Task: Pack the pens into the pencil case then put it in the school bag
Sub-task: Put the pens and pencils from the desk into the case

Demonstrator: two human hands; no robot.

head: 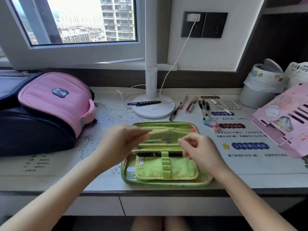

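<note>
Pencil case (166, 170) lies open beneath both hands: left hand (121, 140) pinches a pale pen (158, 131); right hand (198, 149) blurred, grip impossible to tell.

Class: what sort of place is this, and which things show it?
Probably a study desk at home, by a window: a school bag, a desk lamp and an open pencil case.
</note>
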